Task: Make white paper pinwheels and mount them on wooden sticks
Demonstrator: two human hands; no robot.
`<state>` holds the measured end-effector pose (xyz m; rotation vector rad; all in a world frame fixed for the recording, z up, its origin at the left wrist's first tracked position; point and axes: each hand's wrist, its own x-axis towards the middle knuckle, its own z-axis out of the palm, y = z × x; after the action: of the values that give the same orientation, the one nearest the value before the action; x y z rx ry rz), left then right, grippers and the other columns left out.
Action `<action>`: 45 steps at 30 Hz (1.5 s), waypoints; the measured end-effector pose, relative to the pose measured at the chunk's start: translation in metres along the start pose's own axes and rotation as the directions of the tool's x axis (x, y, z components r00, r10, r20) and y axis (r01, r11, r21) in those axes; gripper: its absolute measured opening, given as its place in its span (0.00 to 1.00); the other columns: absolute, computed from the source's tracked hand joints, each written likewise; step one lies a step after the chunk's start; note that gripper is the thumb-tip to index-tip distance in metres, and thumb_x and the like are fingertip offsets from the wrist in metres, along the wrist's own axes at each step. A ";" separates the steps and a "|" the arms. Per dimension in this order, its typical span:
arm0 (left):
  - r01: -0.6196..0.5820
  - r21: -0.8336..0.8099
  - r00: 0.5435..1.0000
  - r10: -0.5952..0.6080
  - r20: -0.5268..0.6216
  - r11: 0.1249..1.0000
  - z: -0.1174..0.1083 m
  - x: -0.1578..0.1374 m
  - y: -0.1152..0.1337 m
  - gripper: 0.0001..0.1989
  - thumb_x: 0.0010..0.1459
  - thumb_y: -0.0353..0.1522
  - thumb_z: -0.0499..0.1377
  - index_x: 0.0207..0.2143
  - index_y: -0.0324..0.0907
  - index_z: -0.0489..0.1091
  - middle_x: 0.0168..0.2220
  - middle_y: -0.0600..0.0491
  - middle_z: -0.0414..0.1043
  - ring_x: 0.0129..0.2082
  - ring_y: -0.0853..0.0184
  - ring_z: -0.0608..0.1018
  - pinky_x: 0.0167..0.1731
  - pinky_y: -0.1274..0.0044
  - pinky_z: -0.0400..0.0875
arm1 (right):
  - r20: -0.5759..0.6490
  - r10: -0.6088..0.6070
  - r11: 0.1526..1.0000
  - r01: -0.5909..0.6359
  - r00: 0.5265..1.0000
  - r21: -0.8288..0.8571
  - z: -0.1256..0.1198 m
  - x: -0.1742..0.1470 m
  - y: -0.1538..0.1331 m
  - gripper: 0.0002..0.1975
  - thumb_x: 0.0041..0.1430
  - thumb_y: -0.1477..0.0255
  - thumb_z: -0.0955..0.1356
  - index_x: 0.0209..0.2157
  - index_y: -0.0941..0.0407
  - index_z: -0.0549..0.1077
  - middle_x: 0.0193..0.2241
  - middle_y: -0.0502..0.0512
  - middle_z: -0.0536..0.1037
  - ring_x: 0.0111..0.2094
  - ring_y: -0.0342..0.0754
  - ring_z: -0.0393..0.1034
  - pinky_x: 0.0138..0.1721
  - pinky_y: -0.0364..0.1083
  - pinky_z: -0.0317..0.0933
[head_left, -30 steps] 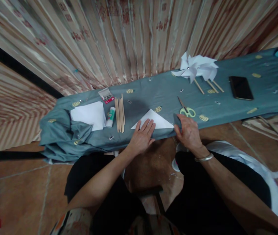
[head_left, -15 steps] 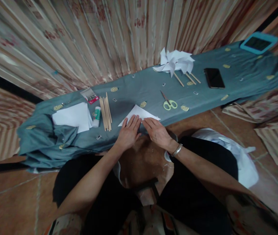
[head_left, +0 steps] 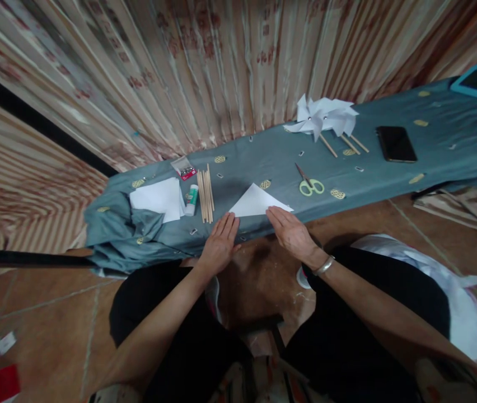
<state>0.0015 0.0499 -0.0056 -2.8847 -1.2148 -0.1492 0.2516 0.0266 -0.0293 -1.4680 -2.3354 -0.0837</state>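
Triangular white paper (head_left: 257, 200) at the near edge of the desk (head_left: 244, 159), I see from afar, right hand (head_left: 294, 238) laid on it, left hand (head_left: 218, 246) at its left corner, both hands' fingers (head_left: 279, 217) outstretched, unclenched.

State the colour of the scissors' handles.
The scissors' handles are light green, seen best in the head view.

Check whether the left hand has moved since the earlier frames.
Yes: against the wooden sticks, the left hand has shifted left, closer to them.
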 end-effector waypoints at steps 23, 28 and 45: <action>0.101 0.021 0.995 -0.100 -0.028 0.995 0.001 -0.005 0.010 0.33 0.60 0.35 0.55 0.65 0.31 0.51 0.68 0.36 0.47 0.68 0.49 0.50 0.64 0.55 0.50 | -0.080 0.422 0.855 -0.368 0.903 0.367 -0.007 0.042 0.036 0.23 0.60 0.60 0.65 0.51 0.61 0.73 0.53 0.69 0.73 0.56 0.59 0.67 0.56 0.59 0.61; 0.093 -0.016 0.995 -0.093 -0.036 0.996 0.002 -0.007 0.008 0.34 0.60 0.34 0.57 0.64 0.31 0.51 0.67 0.34 0.47 0.68 0.48 0.50 0.63 0.55 0.52 | -0.002 0.506 0.732 -0.428 0.863 0.530 0.003 0.058 0.037 0.14 0.51 0.66 0.70 0.39 0.56 0.78 0.55 0.65 0.73 0.55 0.59 0.68 0.54 0.58 0.61; 0.047 -0.864 0.721 -0.582 0.377 -0.502 -0.037 0.037 0.000 0.31 0.55 0.48 0.58 0.58 0.46 0.60 0.62 0.42 0.61 0.61 0.53 0.67 0.59 0.60 0.61 | -0.171 0.487 0.564 -0.158 0.857 0.811 -0.052 0.075 -0.011 0.06 0.53 0.65 0.72 0.31 0.53 0.78 0.56 0.58 0.71 0.58 0.54 0.65 0.61 0.57 0.53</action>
<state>0.0244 0.0749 0.0344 -1.9069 -2.8826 -3.1129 0.2281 0.0727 0.0460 -1.2277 -1.4096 0.6273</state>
